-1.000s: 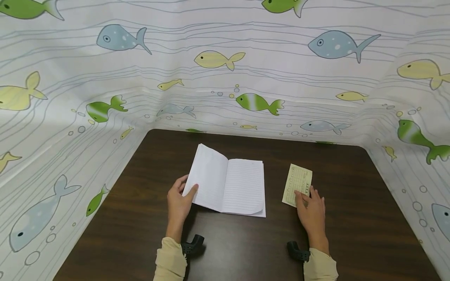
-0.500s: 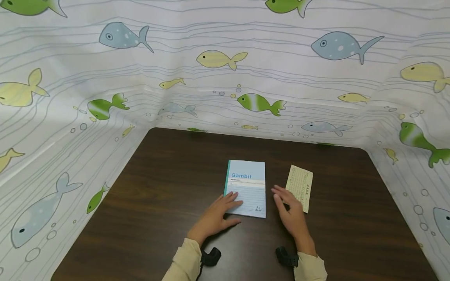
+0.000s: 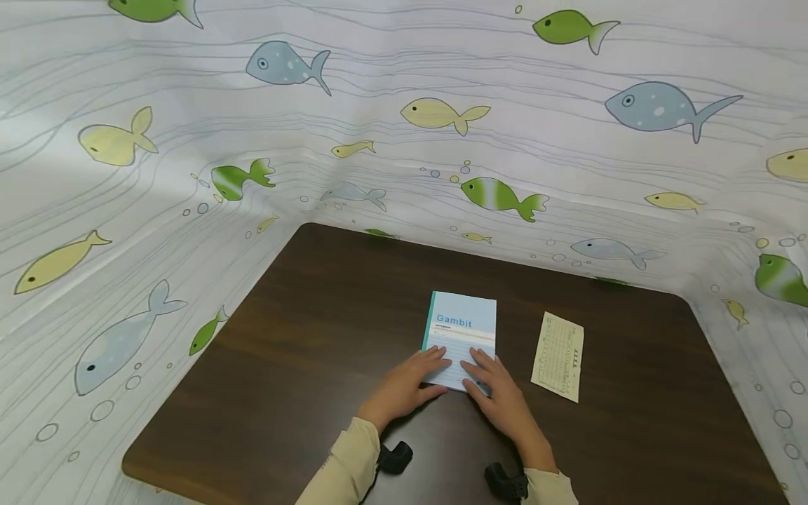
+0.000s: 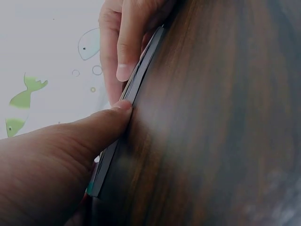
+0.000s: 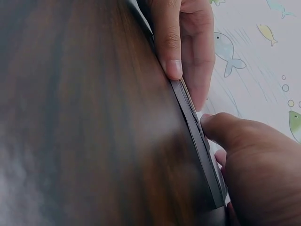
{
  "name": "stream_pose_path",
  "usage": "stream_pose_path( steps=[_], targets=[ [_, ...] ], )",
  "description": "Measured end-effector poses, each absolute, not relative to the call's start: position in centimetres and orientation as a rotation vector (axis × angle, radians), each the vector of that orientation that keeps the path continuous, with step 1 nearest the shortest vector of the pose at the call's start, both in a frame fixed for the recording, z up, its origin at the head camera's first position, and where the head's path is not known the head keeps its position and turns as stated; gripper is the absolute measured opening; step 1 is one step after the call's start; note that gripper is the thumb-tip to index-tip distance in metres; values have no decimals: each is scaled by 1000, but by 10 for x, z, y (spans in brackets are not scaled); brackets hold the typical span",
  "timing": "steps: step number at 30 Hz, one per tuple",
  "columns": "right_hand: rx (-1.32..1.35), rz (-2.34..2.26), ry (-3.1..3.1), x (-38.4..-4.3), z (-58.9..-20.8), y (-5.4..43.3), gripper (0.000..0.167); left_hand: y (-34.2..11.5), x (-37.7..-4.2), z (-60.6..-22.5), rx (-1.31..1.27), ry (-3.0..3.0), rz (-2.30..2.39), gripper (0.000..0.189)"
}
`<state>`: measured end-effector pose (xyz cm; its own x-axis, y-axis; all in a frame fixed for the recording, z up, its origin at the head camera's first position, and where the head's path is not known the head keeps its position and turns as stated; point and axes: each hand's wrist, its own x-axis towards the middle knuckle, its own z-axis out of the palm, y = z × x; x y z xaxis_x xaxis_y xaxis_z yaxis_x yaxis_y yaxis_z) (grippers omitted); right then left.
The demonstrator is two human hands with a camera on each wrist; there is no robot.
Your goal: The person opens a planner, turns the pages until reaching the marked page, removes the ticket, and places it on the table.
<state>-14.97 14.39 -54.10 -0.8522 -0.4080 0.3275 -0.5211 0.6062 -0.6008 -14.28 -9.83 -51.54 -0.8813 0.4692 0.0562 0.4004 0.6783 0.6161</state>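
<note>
**Both hands now on the closed notebook**

Since half a second ago our right hand [image 3: 499, 396] has left the spot beside the printed card [image 3: 558, 356] and come over onto the notebook [image 3: 463, 330], joining our left hand [image 3: 410, 382], which was already there. A second ago the notebook lay open; it is shut now, blue cover up, with "Gambit" printed across the top.

The notebook lies flat near the middle of the dark wooden bench [image 3: 303, 337]. Our left hand rests on its near left corner, our right hand on its near right corner, and the fingers [image 3: 476, 365] of both lie straight and slightly spread on the cover, pressing rather than clasping. In the left wrist view the left thumb [image 4: 101, 125] touches the near edge of the notebook [image 4: 136, 89]; in the right wrist view the right thumb [image 5: 221, 123] sits against that same edge [image 5: 195, 127], with the other hand's fingers [image 5: 171, 47] on the cover beyond.

The card lies flat on the bench just to the right of the notebook, apart from it and from our hands. A fish-patterned cloth [image 3: 442, 112] surrounds the bench.
</note>
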Motion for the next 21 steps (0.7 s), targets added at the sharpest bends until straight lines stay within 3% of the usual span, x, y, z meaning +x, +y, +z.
stream_pose_path(
  steps=[10,21],
  targets=[
    [794,1168,-2639,-191,-542,157,36,-81,-173,-519,680,2816,1020,53],
    [698,1219,-2620,-161,-541,135,30,-98,-142,-514,649,2856,1028,52]
  ],
)
